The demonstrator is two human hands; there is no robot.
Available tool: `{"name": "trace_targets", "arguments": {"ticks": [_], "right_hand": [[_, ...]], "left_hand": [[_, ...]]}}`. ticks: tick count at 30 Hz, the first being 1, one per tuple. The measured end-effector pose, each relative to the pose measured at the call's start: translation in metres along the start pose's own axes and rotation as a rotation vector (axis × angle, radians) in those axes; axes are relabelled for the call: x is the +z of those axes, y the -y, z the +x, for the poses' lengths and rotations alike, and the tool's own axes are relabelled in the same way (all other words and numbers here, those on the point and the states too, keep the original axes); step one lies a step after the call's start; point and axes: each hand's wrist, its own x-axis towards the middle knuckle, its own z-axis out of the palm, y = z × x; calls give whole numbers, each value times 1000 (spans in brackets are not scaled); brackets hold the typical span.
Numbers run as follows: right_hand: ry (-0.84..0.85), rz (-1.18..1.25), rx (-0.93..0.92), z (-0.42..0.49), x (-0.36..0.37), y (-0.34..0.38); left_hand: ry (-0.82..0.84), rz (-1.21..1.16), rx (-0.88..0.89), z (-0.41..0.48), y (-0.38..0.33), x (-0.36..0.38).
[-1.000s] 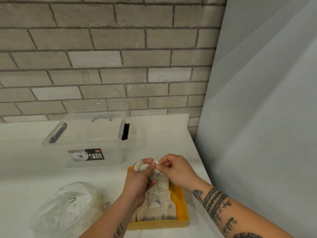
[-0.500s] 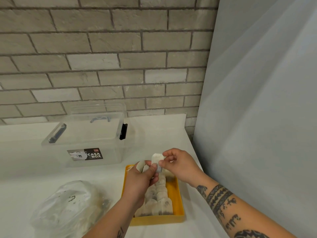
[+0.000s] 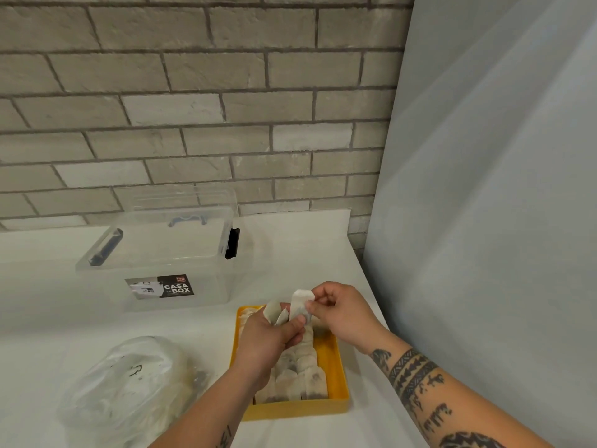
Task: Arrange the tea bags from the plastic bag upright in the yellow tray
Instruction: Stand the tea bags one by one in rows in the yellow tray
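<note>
Right hand [image 3: 342, 315] pinched one tea bag [image 3: 300, 302] by its right edge, above the far end of the yellow tray [image 3: 336, 360]. Left hand [image 3: 268, 341] (fingers curled) gripped further tea bags [image 3: 273, 312] just beside it.

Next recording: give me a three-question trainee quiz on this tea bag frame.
1. True or false: the tray already holds tea bags.
2. The plastic bag lies: A) left of the tray; B) right of the tray; C) inside the box.
3. Fill in: the box label reads CASA ___.
Key: 1 true; 2 A; 3 BOX.
</note>
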Motion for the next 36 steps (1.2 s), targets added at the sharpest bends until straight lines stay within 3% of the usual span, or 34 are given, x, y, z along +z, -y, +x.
{"name": "trace_targets", "arguments": {"ticks": [7,12,19,30,36], "right_hand": [[38,-330,14,19,-24,3],[147,-549,4,23,-20,-6],[125,-903,-40,19,1,-17],[221,-926,61,26,1,-7],[187,-1003,56,24,10,-10]], "left_hand": [[-147,-86,-29,13,-2,-27],[-151,-68,-8,15,3,-39],[-156,-147,-11,17,2,-42],[-149,-166,-20,16,1,-42],[-155,-122,-6,16,2,-41]]}}
